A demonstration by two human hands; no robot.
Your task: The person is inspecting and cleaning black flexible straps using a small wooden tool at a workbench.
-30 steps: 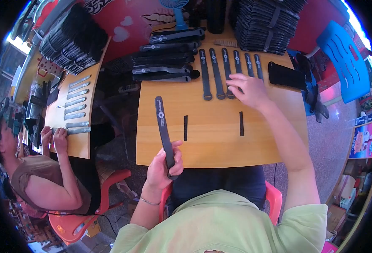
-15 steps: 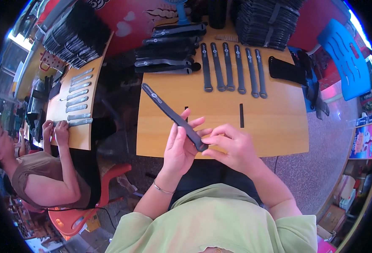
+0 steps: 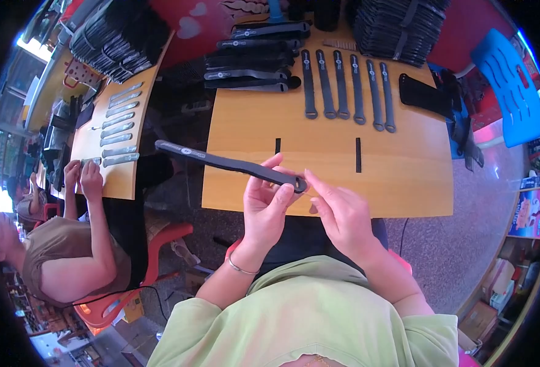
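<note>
A long black strap [image 3: 221, 161] with a slotted rounded end and pale printing lies across my left hand [image 3: 265, 208]. The thumb and fingers of that hand close on it near the slotted end, and its long part sticks out to the left above the table's near edge. My right hand [image 3: 344, 219] is beside the slotted end, its index fingertip close to it or touching it. The right thumb stands apart from the index finger, and I see nothing held there. Beyond my hands, several dark straps [image 3: 341, 85] lie side by side on the wooden table [image 3: 245, 128].
Bundled straps [image 3: 251, 61] lie at the table's far left, with a tall black stack [image 3: 401, 30] at the back. A black pouch-like piece [image 3: 425, 98] sits at the right edge. On the left, a co-worker [image 3: 68, 257] handles straps at another table [image 3: 126, 177].
The strap has swung flatter, its far end lower and further left, and its slot now shows. My right fingers have opened from their pinch at its end. The view has shifted slightly.
</note>
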